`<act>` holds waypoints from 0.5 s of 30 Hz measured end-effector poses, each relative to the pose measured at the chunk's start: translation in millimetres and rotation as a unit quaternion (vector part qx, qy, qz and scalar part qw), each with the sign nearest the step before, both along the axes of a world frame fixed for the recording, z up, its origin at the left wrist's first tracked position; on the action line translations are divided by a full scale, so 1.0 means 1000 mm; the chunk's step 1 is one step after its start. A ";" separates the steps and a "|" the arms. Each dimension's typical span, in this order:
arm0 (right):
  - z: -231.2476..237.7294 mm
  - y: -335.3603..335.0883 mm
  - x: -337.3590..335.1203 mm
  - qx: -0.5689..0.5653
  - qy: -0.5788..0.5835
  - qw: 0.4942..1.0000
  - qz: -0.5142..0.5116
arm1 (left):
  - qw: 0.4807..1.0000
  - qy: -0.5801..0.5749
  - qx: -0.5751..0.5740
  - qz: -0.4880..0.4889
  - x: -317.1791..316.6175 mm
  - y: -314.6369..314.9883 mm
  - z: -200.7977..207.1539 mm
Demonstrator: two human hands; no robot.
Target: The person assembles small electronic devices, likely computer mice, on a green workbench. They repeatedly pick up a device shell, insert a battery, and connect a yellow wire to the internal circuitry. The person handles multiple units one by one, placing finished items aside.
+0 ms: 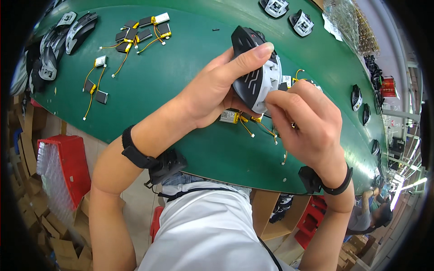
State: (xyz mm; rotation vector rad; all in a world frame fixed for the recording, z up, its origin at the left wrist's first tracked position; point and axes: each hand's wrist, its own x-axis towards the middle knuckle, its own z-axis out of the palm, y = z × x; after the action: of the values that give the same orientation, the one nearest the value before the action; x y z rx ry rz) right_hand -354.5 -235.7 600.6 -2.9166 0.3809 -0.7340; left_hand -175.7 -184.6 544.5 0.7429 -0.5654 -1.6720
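Note:
My left hand [212,88] is wrapped round a black and white computer mouse shell [248,83], its thumb across the top edge. The shell is tilted on its side above the table, with its pale inner frame turned to the right. Against the lower end of that frame, my right hand [309,119] is closed in a pinch. What its fingertips hold, if anything, is hidden. Beneath and beside the hands lie small battery packs [229,116] with thin wires and white plugs, partly covered by my hands.
More wired battery packs [131,34] lie at the far left of the green table [181,54]. Several mouse shells [56,43] are piled at the left edge, others [302,23] stand at the back. A red bin [72,167] is on the floor; a person [373,214] sits at right.

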 end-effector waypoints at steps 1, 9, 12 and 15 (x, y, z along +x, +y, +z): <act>0.000 0.003 0.000 0.024 -0.003 1.000 -0.012 | 1.000 -0.001 0.001 0.014 0.000 -0.001 -0.001; -0.027 0.015 0.011 0.101 -0.067 0.992 -0.043 | 0.992 -0.014 -0.014 0.121 -0.004 -0.001 -0.010; -0.040 0.023 0.016 0.059 -0.090 0.993 -0.054 | 0.990 -0.024 -0.014 0.139 -0.006 -0.001 -0.020; -0.042 0.023 0.012 0.072 -0.091 0.992 -0.048 | 0.988 -0.064 -0.022 0.140 -0.004 -0.003 -0.017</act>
State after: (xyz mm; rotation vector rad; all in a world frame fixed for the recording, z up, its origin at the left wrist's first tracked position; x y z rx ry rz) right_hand -342.1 -212.9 558.3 -2.6871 0.5329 -0.9347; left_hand -180.0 -187.1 527.9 0.8598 -0.5574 -1.3564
